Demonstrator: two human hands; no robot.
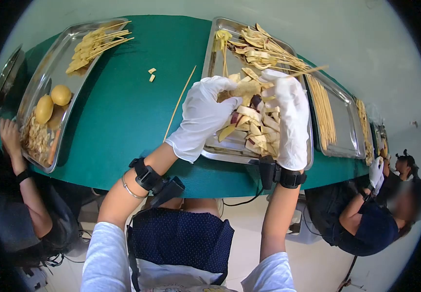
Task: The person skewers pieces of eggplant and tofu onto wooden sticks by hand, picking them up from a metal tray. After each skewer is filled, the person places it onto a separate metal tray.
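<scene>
My left hand (205, 109), in a white glove, is closed with thumb and fingers on a pale vegetable slice (245, 89). My right hand (290, 114), also gloved, is closed around a wooden skewer (311, 71), whose end sticks out to the right past the fingers. Both hands are over a metal tray (210, 152). Below them lies a heap of cut pieces (256, 129), pale inside with some purple-red skin. Filled skewers (264, 48) rest across the back of the same tray.
A lone skewer (179, 103) and small pale bits (152, 74) lie on the green table (123, 121). The left tray (45, 87) holds filled skewers, two peeled potatoes (52, 103) and peelings. Bare skewers (321, 109) fill part of another tray at right. People sit on either side.
</scene>
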